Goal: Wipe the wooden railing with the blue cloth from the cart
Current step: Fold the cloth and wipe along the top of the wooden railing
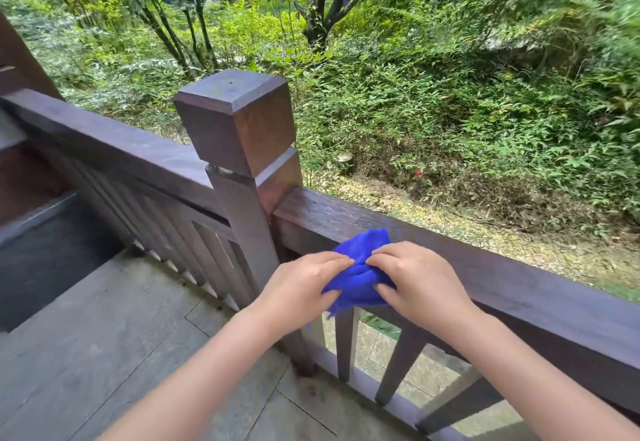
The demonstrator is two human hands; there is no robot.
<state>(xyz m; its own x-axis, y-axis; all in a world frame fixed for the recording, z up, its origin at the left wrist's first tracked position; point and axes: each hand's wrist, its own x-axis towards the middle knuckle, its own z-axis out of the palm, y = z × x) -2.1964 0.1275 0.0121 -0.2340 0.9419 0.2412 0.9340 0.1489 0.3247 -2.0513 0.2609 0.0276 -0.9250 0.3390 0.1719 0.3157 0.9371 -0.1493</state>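
Outdoor deck, head view looking down over a dark wooden railing [519, 267] toward a slope of green shrubs [433, 101] and thin tree trunks [318, 8]. Both hands are at the railing, just right of the square corner post [242, 136]. The blue cloth [360, 267] is bunched between them, pressed against the inner face and top edge of the rail; its upper part lies on the rail top, and a loose corner hangs below the rail, in front of the upright slats [346, 343]. Left hand [301, 288] grips the cloth's left side, fingers curled over it, thumb underneath against the lower fold. Right hand [419, 281] grips the right side the same way, thumb pinching the fabric from below. The fingertips of the two hands nearly meet over the middle of the cloth; both hands are closed on it. Bare forearms come in from the bottom edge of the view. A second stretch of railing [104, 153] runs off to the left from the post. The floor [104, 336] is grey stone slabs with visible joints. The rail top near the post looks glossy, though whether from wet or finish I cannot tell.
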